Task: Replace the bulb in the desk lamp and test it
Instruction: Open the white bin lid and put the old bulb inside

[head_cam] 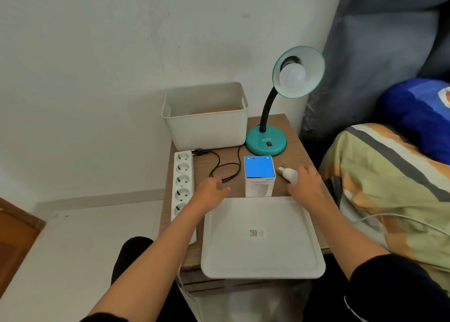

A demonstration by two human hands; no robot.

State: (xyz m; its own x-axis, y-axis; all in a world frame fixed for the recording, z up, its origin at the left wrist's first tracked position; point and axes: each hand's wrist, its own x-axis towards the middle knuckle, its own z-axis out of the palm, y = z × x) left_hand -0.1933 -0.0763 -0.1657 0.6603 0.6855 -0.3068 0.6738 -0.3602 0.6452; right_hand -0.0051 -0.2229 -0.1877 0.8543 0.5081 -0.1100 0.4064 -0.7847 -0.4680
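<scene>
A teal desk lamp [266,143] with a black gooseneck stands at the back right of a small wooden table [288,131]. A white bulb [292,76] sits in its shade [314,63], unlit. A second white bulb [289,174] lies on the table, screw base pointing left, and my right hand [305,184] rests over its round end. My left hand [210,190] hovers low over the table beside the lamp's black cord [225,169], fingers curled, holding nothing. The cord's plug [200,152] lies by the white power strip [182,180].
A white and blue box [258,175] stands between my hands. A white bin [207,124] sits behind it, and its white lid [261,236] lies at the table's front edge. A bed with a patterned blanket [389,187] borders the right side.
</scene>
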